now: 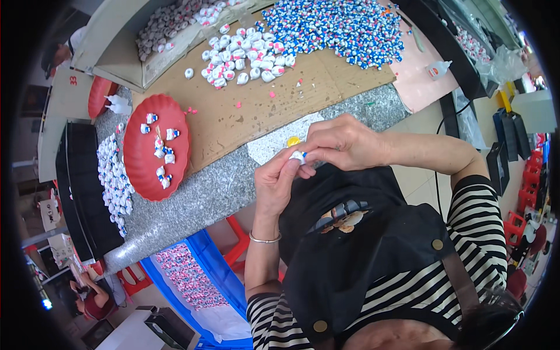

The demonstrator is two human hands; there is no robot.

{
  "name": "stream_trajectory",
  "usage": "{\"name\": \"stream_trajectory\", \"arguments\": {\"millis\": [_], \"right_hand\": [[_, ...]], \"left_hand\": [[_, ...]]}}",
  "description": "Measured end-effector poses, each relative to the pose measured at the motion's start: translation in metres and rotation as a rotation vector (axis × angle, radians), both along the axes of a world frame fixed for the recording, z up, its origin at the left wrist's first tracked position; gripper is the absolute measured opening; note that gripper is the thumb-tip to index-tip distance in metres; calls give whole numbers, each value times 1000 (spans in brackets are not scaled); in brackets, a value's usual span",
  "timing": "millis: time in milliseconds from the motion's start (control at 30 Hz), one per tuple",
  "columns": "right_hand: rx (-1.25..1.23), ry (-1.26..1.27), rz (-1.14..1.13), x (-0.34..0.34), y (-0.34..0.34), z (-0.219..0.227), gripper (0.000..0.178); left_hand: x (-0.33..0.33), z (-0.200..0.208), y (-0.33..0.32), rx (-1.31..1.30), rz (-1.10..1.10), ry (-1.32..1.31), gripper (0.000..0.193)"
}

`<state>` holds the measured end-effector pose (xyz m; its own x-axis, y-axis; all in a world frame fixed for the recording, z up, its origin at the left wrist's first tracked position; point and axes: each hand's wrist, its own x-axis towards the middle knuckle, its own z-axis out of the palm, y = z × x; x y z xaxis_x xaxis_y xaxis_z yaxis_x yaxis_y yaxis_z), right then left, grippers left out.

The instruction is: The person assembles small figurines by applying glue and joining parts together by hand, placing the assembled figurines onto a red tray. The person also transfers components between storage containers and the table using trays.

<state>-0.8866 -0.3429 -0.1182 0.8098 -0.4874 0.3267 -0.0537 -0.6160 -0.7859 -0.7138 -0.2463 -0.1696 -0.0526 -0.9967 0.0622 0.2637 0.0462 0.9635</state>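
Foremost, a black apron [373, 251] covers a striped shirt [481, 221]; remaining parts follow from left to right. On the speckled grey desk [192, 213], a scatter of small white-and-blue pieces [114, 181] lies beside a red scalloped tray [143, 169] carrying several figurines [172, 133]. Below the desk's edge stands a blue crate [219, 254] of small pink-and-white pieces [186, 274]. Centre: a cardboard sheet [192, 134] bears a group of larger white pieces [233, 55]. At the desk's near edge, the left hand [274, 178] has its grip closed upon one white-and-blue figurine [297, 156], between thumb and fingers. This figurine lies directly between the two hands, just left of the fingertips of the right hand [347, 143], its blue part toward them. The left hand is the nearer; whether the right grip also clasps the piece I cannot tell, nor its long axis. Right: a heap of blue-and-white pieces [332, 29], then a small bottle [437, 69] on a pink sheet [423, 90].
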Motion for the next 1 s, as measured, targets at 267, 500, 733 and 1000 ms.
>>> {"name": "stream_trajectory", "arguments": {"millis": [267,500,733,1000], "right_hand": [[59,36,-70,-1,1,-24,17],[-470,289,-668,-86,-84,-43,10],[-479,409,-597,-101,-106,-45,13],[-549,288,-511,-80,-87,-42,12]], "left_hand": [[5,-13,-3,213,41,29,28],[107,16,8,-152,705,-583,22],[189,11,28,-39,861,-1382,25],[111,40,-48,-206,836,-1227,21]]}}
